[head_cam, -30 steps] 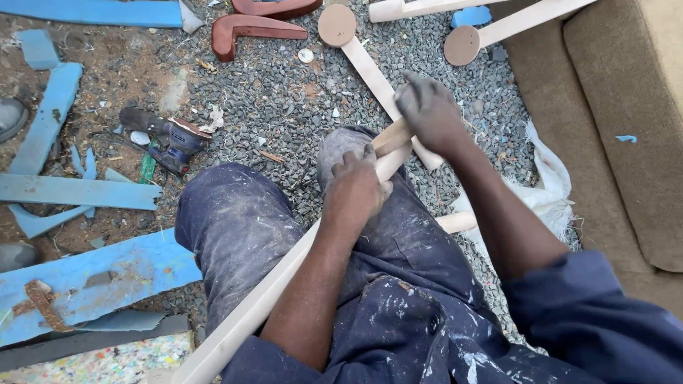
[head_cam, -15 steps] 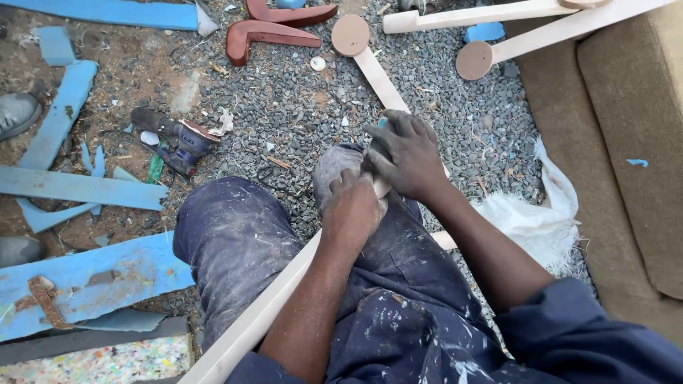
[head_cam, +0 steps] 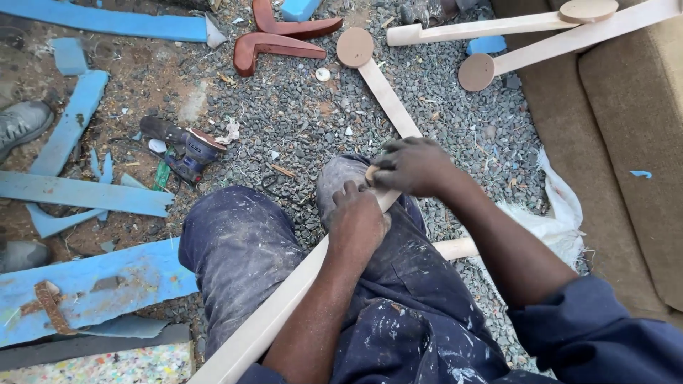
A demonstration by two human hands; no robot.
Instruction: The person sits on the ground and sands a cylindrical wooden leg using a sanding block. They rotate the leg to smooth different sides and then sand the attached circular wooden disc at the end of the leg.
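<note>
A long pale wooden piece (head_cam: 274,316) lies slanted across my lap, from the lower left up to my knee. My left hand (head_cam: 356,220) is closed around it near its upper end. My right hand (head_cam: 411,167) is curled over the end of the piece at my knee, pressing a small tan pad, probably sandpaper, against the wood. My dusty blue trousers (head_cam: 242,249) lie under the piece. A second pale wooden piece with a round disc end (head_cam: 377,85) lies on the gravel beyond my right hand.
Two more pale disc-ended pieces (head_cam: 498,64) lie at the top right beside a brown cushion (head_cam: 633,128). Red-brown curved wooden parts (head_cam: 274,46), a small power tool (head_cam: 188,146), blue foam strips (head_cam: 78,192) and a grey shoe (head_cam: 21,124) are scattered on the gravel.
My right hand has slid back along the wooden piece toward my knee, closer to my left hand. My left hand keeps its grip. The view has shifted slightly.
</note>
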